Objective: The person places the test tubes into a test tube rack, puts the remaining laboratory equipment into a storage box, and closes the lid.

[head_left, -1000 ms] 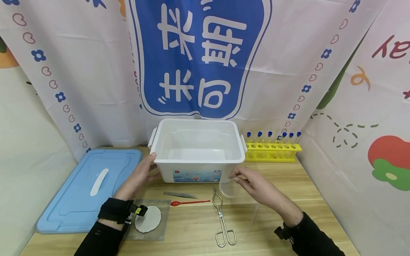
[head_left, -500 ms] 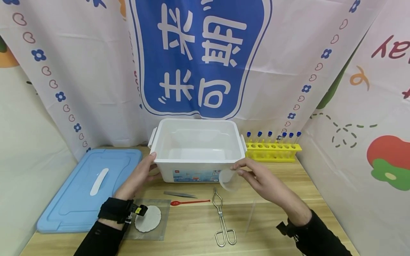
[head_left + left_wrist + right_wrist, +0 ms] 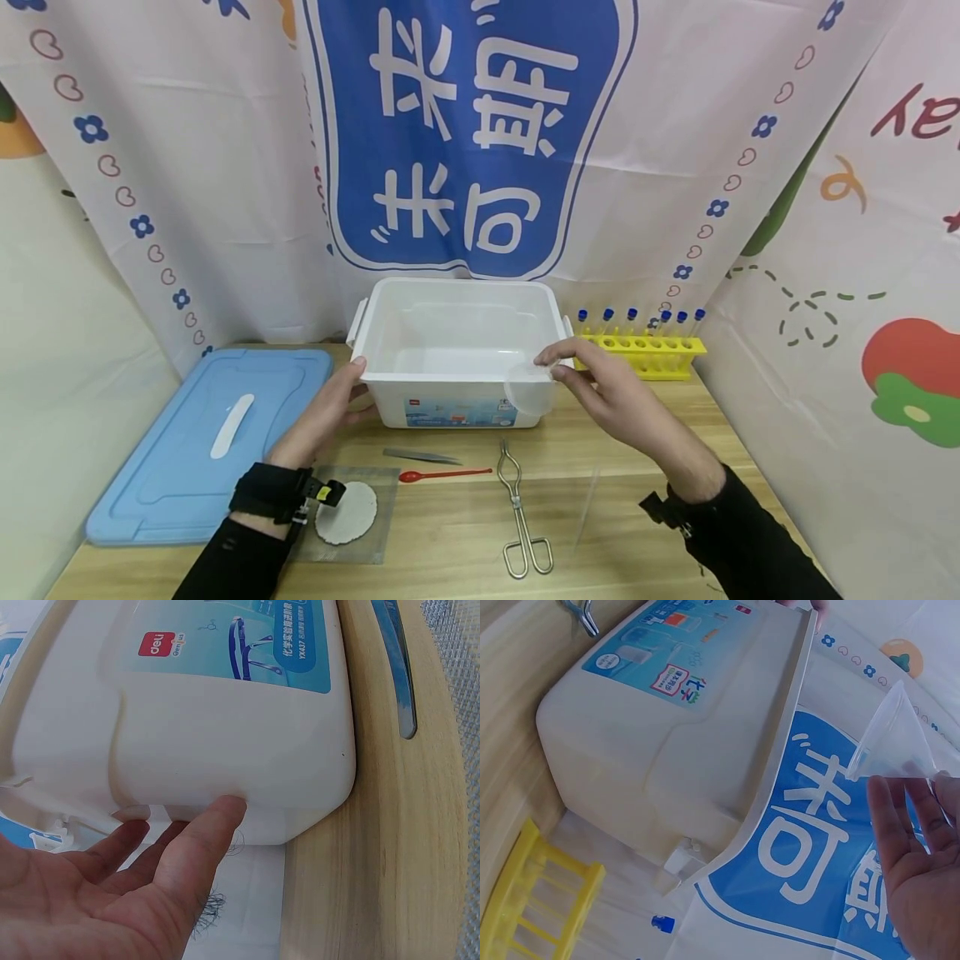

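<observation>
Yellow test-tube rack (image 3: pixel 637 351), silver tongs (image 3: pixel 517 502), red spoon (image 3: pixel 442 476), tweezers (image 3: pixel 422 457)

The left hand (image 3: pixel 124 889) touches the labelled white box (image 3: pixel 225 742).

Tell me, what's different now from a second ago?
The right hand, pinching the clear cone all along, has raised it from low in front of the white tub to about its near rim. Nothing was let go. The left hand stays against the tub; the red spoon, metal tongs and yellow rack are unmoved.
</observation>
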Demonstrator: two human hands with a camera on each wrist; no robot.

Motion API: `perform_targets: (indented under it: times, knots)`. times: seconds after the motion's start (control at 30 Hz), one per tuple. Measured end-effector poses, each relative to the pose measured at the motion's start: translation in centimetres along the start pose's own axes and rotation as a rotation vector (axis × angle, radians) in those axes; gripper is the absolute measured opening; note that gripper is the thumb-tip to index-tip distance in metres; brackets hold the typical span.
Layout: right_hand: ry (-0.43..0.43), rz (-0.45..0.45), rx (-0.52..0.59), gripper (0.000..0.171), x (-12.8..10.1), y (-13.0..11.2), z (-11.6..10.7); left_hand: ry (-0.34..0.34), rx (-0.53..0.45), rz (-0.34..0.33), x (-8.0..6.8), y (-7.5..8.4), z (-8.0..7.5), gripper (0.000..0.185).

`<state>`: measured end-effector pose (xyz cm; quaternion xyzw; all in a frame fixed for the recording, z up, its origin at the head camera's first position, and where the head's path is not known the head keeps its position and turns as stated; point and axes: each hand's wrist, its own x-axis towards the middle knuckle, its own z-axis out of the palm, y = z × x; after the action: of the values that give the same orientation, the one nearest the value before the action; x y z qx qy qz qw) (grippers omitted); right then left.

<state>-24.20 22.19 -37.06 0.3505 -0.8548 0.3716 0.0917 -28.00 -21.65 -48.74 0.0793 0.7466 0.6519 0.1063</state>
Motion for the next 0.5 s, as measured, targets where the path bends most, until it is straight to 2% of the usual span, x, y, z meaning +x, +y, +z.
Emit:
perform_targets:
  times: [0.17,0.5]
  knots:
    - [0.042,-0.020,-0.031,0.022,1.4,0.0,-0.2,-0.005,-0.006,-0.002,-0.1,0.1,0.0,0.086]
    - [0.057,0.021,-0.060,0.023,3.8,0.6,0.1,-0.003,-0.011,0.000,-0.1,0.0,0.0,0.086]
